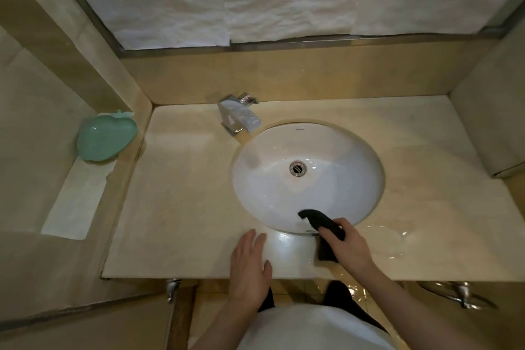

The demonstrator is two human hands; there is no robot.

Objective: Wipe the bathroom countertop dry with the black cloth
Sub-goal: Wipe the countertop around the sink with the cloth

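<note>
The beige marble countertop (181, 207) surrounds a white oval sink (308, 176). My right hand (350, 244) grips the black cloth (324, 223) at the sink's front rim; one end of the cloth lies over the rim inside the bowl, the other hangs onto the counter below my fingers. My left hand (250, 267) rests flat on the counter's front edge, fingers straight, left of the cloth. A puddle of water (389, 239) shines on the counter to the right of my right hand.
A chrome tap (237, 115) stands at the back left of the sink. A green apple-shaped dish (106, 136) sits on the lower ledge at the left. Walls close in the counter at the back and both sides. Chrome fittings (461, 294) hang under the front edge.
</note>
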